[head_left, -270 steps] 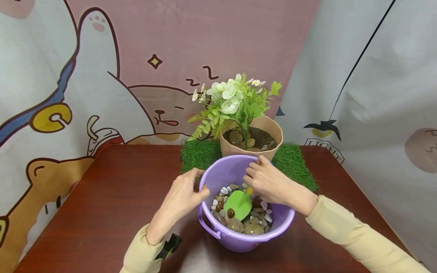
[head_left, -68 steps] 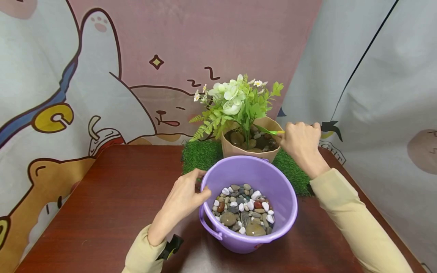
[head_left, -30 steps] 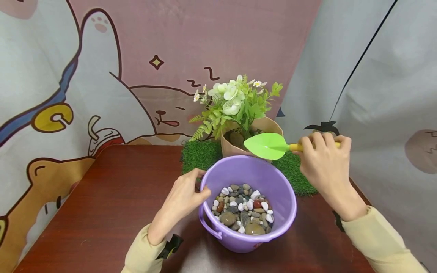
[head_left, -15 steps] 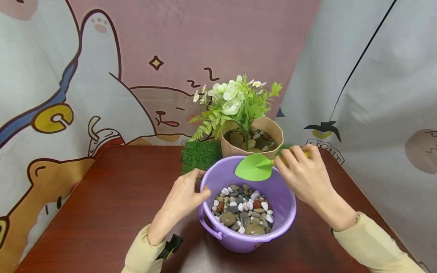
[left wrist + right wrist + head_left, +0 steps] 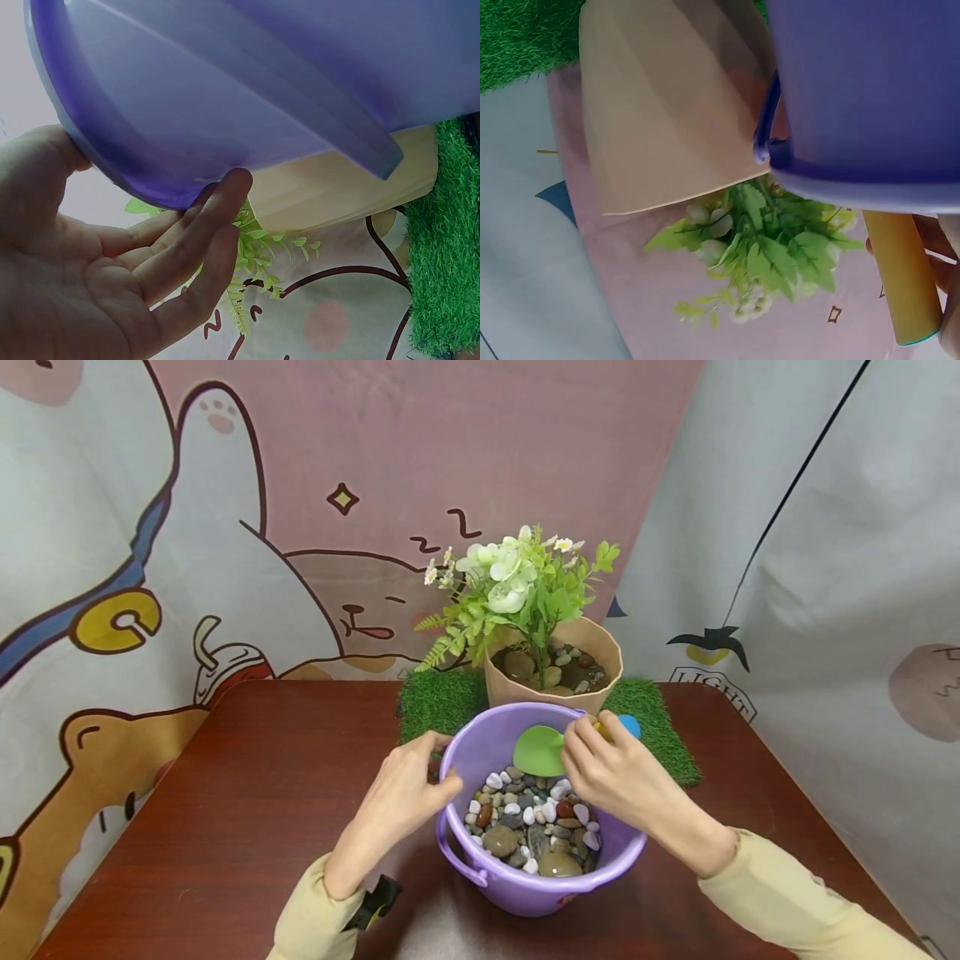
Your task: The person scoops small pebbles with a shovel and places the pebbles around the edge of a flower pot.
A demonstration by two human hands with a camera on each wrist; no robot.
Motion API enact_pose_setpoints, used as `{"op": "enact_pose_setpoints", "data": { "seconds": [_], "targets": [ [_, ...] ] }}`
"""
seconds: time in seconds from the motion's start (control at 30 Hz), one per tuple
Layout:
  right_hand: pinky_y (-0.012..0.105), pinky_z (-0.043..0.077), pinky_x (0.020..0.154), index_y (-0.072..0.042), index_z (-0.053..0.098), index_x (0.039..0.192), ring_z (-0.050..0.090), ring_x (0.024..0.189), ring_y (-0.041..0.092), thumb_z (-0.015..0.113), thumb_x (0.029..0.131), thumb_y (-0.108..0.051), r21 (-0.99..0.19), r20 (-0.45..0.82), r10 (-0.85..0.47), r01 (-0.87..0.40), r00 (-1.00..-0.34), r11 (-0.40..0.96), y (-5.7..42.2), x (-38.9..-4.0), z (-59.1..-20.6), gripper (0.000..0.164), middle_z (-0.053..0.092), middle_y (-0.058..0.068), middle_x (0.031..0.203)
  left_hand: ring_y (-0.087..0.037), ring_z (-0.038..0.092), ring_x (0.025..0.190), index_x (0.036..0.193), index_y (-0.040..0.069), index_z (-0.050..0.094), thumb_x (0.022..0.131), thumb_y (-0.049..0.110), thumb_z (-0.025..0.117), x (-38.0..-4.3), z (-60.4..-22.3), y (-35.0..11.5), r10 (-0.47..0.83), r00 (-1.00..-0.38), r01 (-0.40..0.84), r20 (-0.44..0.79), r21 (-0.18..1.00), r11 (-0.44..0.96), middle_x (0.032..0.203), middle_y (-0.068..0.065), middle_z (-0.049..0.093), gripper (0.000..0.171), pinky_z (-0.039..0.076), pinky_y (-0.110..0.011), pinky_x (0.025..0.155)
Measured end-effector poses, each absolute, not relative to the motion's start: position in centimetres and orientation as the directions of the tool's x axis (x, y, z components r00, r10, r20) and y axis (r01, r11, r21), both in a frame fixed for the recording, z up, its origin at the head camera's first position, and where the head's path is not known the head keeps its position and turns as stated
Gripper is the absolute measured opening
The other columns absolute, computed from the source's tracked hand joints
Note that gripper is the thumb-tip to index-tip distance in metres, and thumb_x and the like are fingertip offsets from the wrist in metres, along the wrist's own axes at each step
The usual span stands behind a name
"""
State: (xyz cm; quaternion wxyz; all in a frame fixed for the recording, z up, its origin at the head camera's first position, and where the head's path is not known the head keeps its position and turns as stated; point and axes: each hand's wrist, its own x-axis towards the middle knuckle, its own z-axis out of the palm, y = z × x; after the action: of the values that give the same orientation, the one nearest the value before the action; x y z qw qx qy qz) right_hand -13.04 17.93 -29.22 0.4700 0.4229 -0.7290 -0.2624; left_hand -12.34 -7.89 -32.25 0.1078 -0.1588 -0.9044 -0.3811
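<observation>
A purple bucket stands on the table with mixed pebbles across its bottom. My left hand grips its left rim, thumb on one side and fingers on the other; the left wrist view shows the fingertips against the bucket wall. In my right hand is a toy shovel with a green blade, yellow handle and blue end. The blade hangs inside the bucket above the pebbles, near the back wall. Behind the bucket is a beige flowerpot with soil, stones and a flowering plant.
The flowerpot sits on a green artificial grass mat at the back of the brown table. Printed cartoon cloth hangs right behind the table, with pale cloth on the right side.
The right hand has carried the shovel from the flowerpot, out to the right, then left and down into the bucket. Small pebbles now show at the pot's back right. The left hand stays put.
</observation>
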Motion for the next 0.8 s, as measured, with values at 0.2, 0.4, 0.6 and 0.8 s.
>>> {"op": "enact_pose_setpoints", "data": {
  "seconds": [0.2, 0.4, 0.6, 0.8],
  "targets": [
    [0.034, 0.042, 0.072, 0.002, 0.064, 0.078, 0.053, 0.075, 0.026, 0.029, 0.086, 0.0, 0.838, 0.387, -0.901, -0.332, -0.198, 0.433, 17.4, -12.9, -29.1, 0.035, 0.06, 0.015, 0.077, -0.006, 0.063, 0.069, 0.105, 0.007, 0.062, 0.069, 0.014, 0.061, -12.3, -32.2, -7.9, 0.204, -0.935, 0.35, 0.29, 0.666, 0.659, 0.091, -0.003, 0.069, 0.037, 0.046, -0.022, 0.06],
    [0.033, 0.043, 0.075, 0.003, 0.065, 0.082, 0.053, 0.077, 0.027, 0.031, 0.085, -0.001, 0.896, 0.289, -0.94, -0.295, -0.179, 0.332, 17.2, -13.1, -29.1, 0.034, 0.06, 0.014, 0.081, -0.006, 0.063, 0.069, 0.105, 0.008, 0.062, 0.069, 0.015, 0.061, -12.3, -32.1, -7.9, 0.204, -0.937, 0.347, 0.284, 0.668, 0.658, 0.091, -0.003, 0.068, 0.038, 0.046, -0.021, 0.059],
    [0.033, 0.042, 0.074, 0.0, 0.064, 0.081, 0.053, 0.076, 0.025, 0.029, 0.088, 0.001, 0.863, 0.294, -0.937, -0.37, -0.186, 0.344, 17.1, -13.9, -28.9, 0.036, 0.058, 0.012, 0.079, -0.006, 0.063, 0.069, 0.105, 0.007, 0.062, 0.069, 0.015, 0.061, -12.3, -32.2, -7.8, 0.207, -0.934, 0.352, 0.291, 0.661, 0.663, 0.091, -0.003, 0.069, 0.037, 0.046, -0.021, 0.059],
    [0.033, 0.042, 0.073, -0.001, 0.064, 0.078, 0.052, 0.074, 0.023, 0.025, 0.087, 0.005, 0.834, 0.297, -0.937, -0.429, -0.182, 0.348, 16.9, -14.5, -28.5, 0.04, 0.059, 0.011, 0.077, -0.006, 0.062, 0.068, 0.105, 0.007, 0.062, 0.069, 0.014, 0.061, -12.3, -32.1, -7.9, 0.207, -0.933, 0.354, 0.293, 0.661, 0.662, 0.09, -0.004, 0.069, 0.036, 0.046, -0.021, 0.058]
  ]
}}
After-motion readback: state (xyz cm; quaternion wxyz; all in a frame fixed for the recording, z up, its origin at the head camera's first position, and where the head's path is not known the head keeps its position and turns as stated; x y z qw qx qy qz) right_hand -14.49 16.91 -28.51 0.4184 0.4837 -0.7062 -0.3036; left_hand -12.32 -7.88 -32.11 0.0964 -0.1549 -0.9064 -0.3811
